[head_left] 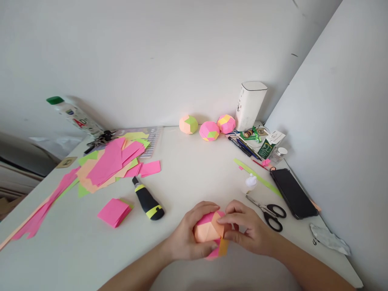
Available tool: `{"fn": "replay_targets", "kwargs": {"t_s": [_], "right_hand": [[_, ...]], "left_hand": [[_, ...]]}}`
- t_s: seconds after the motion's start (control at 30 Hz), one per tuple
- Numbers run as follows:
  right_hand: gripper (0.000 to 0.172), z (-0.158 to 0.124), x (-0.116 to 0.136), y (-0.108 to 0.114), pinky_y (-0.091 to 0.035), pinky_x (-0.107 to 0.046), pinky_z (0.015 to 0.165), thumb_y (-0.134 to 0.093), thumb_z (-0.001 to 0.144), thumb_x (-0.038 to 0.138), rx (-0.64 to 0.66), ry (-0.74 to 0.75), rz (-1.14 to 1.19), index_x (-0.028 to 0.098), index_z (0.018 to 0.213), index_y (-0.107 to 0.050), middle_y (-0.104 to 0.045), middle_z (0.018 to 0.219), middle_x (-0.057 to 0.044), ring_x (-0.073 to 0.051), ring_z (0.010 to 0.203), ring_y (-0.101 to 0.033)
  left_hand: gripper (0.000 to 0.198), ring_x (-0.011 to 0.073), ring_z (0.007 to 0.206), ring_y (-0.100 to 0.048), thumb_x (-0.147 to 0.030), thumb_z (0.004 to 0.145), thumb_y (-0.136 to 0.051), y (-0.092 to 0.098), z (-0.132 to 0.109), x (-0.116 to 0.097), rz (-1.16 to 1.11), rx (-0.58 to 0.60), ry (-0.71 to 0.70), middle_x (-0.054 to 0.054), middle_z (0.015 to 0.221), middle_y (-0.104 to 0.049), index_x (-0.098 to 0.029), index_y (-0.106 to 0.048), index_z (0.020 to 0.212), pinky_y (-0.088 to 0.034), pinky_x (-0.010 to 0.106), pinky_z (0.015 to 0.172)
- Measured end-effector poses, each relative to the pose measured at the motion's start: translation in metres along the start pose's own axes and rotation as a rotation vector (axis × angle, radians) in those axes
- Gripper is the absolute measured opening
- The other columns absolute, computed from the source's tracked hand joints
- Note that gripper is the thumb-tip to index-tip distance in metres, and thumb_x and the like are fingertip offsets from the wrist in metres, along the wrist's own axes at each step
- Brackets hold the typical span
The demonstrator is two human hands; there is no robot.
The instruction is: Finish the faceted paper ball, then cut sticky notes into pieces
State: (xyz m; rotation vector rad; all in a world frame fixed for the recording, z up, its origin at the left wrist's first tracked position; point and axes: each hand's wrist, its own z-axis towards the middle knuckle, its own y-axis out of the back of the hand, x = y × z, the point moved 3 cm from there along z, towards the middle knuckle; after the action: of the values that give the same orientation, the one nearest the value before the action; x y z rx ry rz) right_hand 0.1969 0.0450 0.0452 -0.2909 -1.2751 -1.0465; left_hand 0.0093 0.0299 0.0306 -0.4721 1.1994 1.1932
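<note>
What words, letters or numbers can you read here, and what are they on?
"A", big and red, on the bottle; the letters after it are blurred.
Too small or blurred to read: the marks on the white box, the black marker, the green packet and the ruler.

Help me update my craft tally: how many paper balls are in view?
4: left ball, middle ball and right ball near the back wall; held ball, perhaps unfinished, between left hand and right hand.

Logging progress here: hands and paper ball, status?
Left hand gripping paper ball. Right hand touching its side. Scissors lie beyond right hand, untouched.
</note>
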Motion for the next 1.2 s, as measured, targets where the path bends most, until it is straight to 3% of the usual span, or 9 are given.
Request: {"fn": "replay_targets", "kwargs": {"t_s": [0.1, 0.23, 0.6, 0.77, 1.0, 1.2], "right_hand": [[0.025, -0.001, 0.000, -0.003, -0.049, -0.025, 0.064, -0.056, 0.092, 0.038, 0.021, -0.043, 0.044, 0.023, 0.110, -0.065, -0.049, 0.100, -0.006, -0.014, 0.081, -0.052], [0.021, -0.001, 0.002, -0.004, -0.045, -0.026, 0.062, -0.057, 0.091, 0.038, 0.053, -0.124, 0.120, 0.022, 0.102, -0.064, -0.048, 0.104, -0.006, -0.012, 0.074, -0.049], [0.019, 0.001, 0.003, -0.005, -0.040, -0.024, 0.059, -0.071, 0.078, 0.033, 0.032, -0.304, 0.318, 0.019, 0.078, -0.059, -0.050, 0.096, -0.003, -0.008, 0.065, -0.043], [0.021, 0.000, 0.001, -0.005, -0.042, -0.024, 0.057, -0.067, 0.083, 0.033, -0.041, -0.214, 0.335, 0.019, 0.072, -0.058, -0.056, 0.088, -0.004, -0.010, 0.066, -0.047], [0.015, -0.001, 0.002, -0.005, -0.046, -0.025, 0.059, -0.065, 0.085, 0.031, -0.024, -0.221, 0.277, 0.020, 0.096, -0.067, -0.059, 0.081, -0.002, -0.012, 0.067, -0.052], [0.014, 0.000, 0.004, -0.004, -0.046, -0.025, 0.062, -0.060, 0.090, 0.029, -0.036, -0.084, 0.175, 0.020, 0.081, -0.067, -0.056, 0.081, -0.002, -0.012, 0.071, -0.054]], "left_hand": [[0.052, 0.0295, 0.105, -0.061, -0.051, 0.082, -0.063, -0.004, 0.002, 0.001, -0.176, 0.058, 0.115, 0.016, 0.116, -0.058, -0.020, -0.053, 0.123, -0.053, 0.046, 0.088], [0.054, 0.0289, 0.100, -0.064, -0.052, 0.080, -0.064, -0.008, 0.003, 0.001, -0.381, 0.142, 0.261, 0.014, 0.112, -0.060, -0.019, -0.053, 0.121, -0.054, 0.043, 0.084], [0.055, 0.0278, 0.099, -0.062, -0.049, 0.075, -0.070, -0.010, -0.003, 0.005, -0.429, 0.150, 0.333, 0.012, 0.111, -0.060, -0.019, -0.055, 0.119, -0.053, 0.041, 0.082], [0.058, 0.0266, 0.095, -0.063, -0.056, 0.075, -0.067, -0.009, -0.003, 0.006, -0.394, 0.151, 0.355, 0.011, 0.110, -0.060, -0.020, -0.055, 0.118, -0.054, 0.039, 0.079], [0.061, 0.0288, 0.099, -0.063, -0.058, 0.074, -0.068, -0.012, -0.004, 0.005, -0.470, 0.180, 0.355, 0.012, 0.111, -0.061, -0.020, -0.054, 0.120, -0.054, 0.042, 0.082], [0.059, 0.0249, 0.091, -0.062, -0.055, 0.074, -0.070, -0.010, -0.002, 0.004, -0.447, 0.149, 0.351, 0.012, 0.109, -0.061, -0.019, -0.056, 0.119, -0.054, 0.037, 0.075]]}}
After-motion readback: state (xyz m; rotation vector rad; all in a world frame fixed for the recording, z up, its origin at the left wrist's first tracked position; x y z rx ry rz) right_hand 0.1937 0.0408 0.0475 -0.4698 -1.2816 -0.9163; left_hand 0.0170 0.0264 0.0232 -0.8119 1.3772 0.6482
